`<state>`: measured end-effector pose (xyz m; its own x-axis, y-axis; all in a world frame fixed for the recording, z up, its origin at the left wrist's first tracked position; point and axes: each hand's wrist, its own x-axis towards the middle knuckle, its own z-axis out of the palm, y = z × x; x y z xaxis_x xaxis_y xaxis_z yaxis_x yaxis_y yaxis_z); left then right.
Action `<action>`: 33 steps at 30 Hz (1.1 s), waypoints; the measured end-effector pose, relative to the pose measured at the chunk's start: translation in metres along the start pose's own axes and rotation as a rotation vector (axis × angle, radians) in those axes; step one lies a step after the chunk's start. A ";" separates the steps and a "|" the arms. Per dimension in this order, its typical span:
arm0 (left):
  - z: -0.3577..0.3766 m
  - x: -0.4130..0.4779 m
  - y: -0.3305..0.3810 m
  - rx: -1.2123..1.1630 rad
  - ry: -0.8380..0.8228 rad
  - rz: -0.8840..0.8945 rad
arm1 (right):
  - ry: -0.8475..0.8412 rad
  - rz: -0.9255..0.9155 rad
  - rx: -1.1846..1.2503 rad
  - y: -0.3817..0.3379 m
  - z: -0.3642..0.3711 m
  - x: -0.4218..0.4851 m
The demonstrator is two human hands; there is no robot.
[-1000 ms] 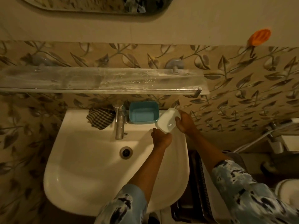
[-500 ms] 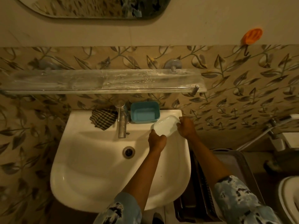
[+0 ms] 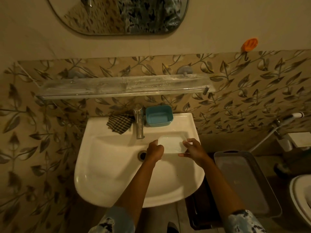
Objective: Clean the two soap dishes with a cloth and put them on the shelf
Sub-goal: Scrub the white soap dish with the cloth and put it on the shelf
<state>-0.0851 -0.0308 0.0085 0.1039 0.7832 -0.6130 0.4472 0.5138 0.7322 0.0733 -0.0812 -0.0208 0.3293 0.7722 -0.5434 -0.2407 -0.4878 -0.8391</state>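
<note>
A white soap dish is held level over the sink basin, just right of the tap. My left hand grips its left end and my right hand grips its right end. A blue soap dish stands on the sink's back ledge, right of the tap. A checked cloth lies crumpled on the ledge left of the tap. The glass shelf runs along the wall above the sink, with nothing on it.
The metal tap rises between the cloth and the blue dish. A grey tray sits to the right of the sink, a toilet rim beyond it. An orange holder is fixed on the wall, a mirror above.
Both hands brought the white soap dish down from the sink's back right corner to over the basin and turned it level. The camera pulled back.
</note>
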 end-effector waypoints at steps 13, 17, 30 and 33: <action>-0.065 -0.018 -0.066 -0.040 -0.086 -0.107 | 0.028 -0.195 0.060 0.021 0.018 -0.019; -0.083 -0.019 -0.089 -0.012 -0.044 -0.135 | 0.071 -0.264 -0.005 0.023 0.027 -0.021; -0.089 -0.024 -0.097 -0.009 -0.017 -0.106 | 0.190 -0.671 -0.270 0.014 0.045 -0.031; -0.089 -0.026 -0.096 -0.008 -0.021 -0.100 | 0.202 -0.712 -0.300 0.005 0.044 -0.034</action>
<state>-0.2097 -0.0695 -0.0191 0.0774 0.7203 -0.6893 0.4488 0.5922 0.6692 0.0205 -0.0918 -0.0055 0.4780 0.8645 0.1557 0.3359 -0.0161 -0.9418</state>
